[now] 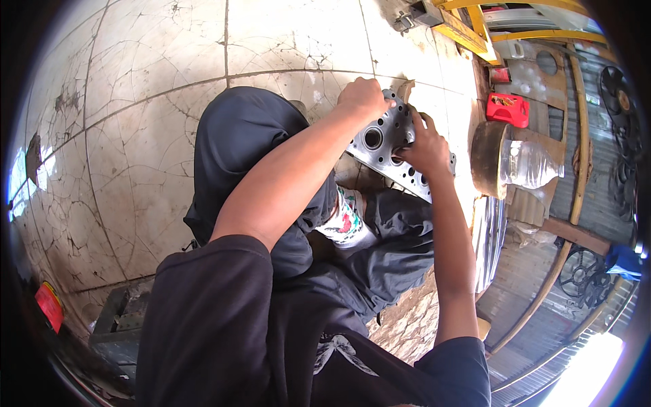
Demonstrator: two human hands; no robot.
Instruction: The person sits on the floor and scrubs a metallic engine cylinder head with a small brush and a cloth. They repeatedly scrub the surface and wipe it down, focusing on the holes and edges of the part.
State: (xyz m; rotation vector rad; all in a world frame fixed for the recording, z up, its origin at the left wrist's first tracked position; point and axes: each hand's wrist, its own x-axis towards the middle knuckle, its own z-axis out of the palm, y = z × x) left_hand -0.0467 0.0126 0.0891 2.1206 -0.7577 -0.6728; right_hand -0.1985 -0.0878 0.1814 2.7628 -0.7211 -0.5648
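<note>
By cracked white floor tiles [152,146], touching gray, holey metal block [389,130] with spread right hand [428,148]. Can't tell grip of left hand [365,100].

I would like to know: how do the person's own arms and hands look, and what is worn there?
Short, dark sleeves; the forearms below are bare. The left hand and right hand are ungloved; no watch or bracelet shows.

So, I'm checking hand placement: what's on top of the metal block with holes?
The right hand is over the face of the metal block, and the left hand is at its upper left edge. Whatever lies directly beneath the hands is covered.
</note>
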